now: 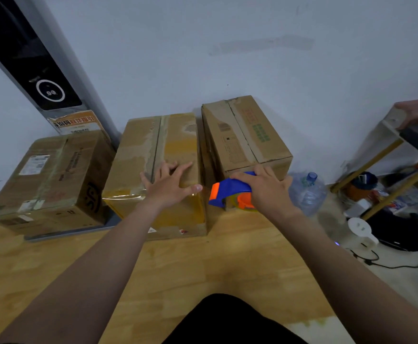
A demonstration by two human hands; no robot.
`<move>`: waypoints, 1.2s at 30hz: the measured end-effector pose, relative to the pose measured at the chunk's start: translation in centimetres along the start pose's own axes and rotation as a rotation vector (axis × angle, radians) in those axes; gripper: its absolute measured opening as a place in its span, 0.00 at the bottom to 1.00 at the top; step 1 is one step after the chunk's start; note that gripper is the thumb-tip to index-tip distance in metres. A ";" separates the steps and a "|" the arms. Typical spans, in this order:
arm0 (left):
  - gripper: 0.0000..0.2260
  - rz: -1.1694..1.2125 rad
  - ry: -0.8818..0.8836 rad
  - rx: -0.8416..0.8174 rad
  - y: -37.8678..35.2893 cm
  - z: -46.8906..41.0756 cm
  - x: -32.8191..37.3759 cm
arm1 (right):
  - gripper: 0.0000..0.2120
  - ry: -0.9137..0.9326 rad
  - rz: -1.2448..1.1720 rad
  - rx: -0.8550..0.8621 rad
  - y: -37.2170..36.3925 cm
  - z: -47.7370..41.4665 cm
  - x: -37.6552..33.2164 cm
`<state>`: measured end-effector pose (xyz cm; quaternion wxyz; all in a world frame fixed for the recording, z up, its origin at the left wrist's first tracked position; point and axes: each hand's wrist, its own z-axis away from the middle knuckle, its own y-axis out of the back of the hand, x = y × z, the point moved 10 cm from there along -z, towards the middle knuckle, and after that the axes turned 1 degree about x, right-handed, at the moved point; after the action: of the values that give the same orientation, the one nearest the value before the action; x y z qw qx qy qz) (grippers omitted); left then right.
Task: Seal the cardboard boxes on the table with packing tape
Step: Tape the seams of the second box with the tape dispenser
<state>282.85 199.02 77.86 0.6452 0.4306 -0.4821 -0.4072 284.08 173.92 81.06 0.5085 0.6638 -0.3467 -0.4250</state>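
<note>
Head view, looking down over a wooden counter (pixel 227 264) set against a pale wall. Three cardboard boxes in a row at the far edge: left box (pixel 51 180) with a white label and a strip of clear tape along its top seam, middle box (pixel 158 155) with old tape marks along its seam, right box (pixel 245 135) with green and red print, seam apparently untaped. Middle and right boxes just beside each other, nearly touching; left box close by the middle one.

Left hand (pixel 170 182) flat on the near end of the middle box's top, fingers spread, palm pressing down, thumb out toward the right edge; grip apart, closed on nothing.

Right hand (pixel 265 192) wrapped over a blue and orange tape dispenser (pixel 230 192), grip clamped on its blue body, held low in front of the right box, just right of the middle box's near corner. Roll of clear tape partly seen beneath the hand.

Off the counter's right edge: a clear water bottle (pixel 307 192), a white kettle (pixel 361 232) and a shelf frame (pixel 386 150) on the floor.
</note>
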 end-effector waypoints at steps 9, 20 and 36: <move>0.35 0.001 0.018 0.006 0.1 0.1 0.0 | 0.27 -0.077 0.103 -0.072 0.0 0.3 -2.4; 0.35 -0.012 -0.016 0.002 0.0 -0.1 0.1 | 0.30 -0.264 -0.194 -0.591 -12.0 3.4 3.7; 0.33 0.053 -0.003 -0.026 0.2 -0.4 -0.5 | 0.24 -0.401 -0.322 -0.747 -20.7 4.7 3.7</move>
<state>283.15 199.60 77.89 0.6607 0.4087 -0.4890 -0.3966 281.77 173.86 59.63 0.5635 0.3848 -0.1534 -0.7148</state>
